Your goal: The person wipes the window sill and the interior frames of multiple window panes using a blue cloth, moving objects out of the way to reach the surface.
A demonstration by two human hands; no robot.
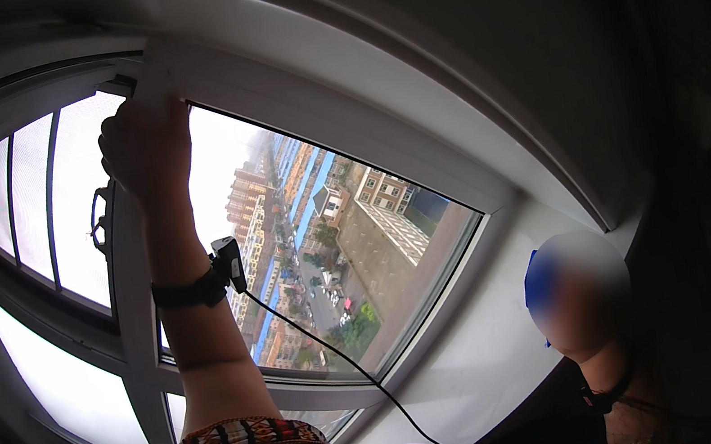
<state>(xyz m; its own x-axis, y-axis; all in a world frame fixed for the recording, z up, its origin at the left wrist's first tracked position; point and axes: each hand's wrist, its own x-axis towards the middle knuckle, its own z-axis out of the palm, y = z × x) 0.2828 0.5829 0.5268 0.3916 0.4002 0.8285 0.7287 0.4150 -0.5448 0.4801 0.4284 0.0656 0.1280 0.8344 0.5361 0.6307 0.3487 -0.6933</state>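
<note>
My left hand (pixel 150 151) reaches up to the top of the white window frame (pixel 128 245), its fingers curled round the frame's upright edge. A black strap (pixel 188 291) with a small device (pixel 229 262) sits on that wrist, and a black cable (pixel 337 349) runs down from the device. Lower right, over the white sill, is my right hand (pixel 584 326), mostly covered by a blur. Something blue (pixel 536 292) shows along its left side, seemingly in its grasp; I cannot make out its kind.
Glass panes (pixel 324 254) give onto buildings and a street far below. A black handle (pixel 101 223) stands on the frame left of my left arm. Dark bars (pixel 51 192) cross the left opening. The white sill (pixel 481 340) slopes between my arms; a pale ledge (pixel 406 60) runs overhead.
</note>
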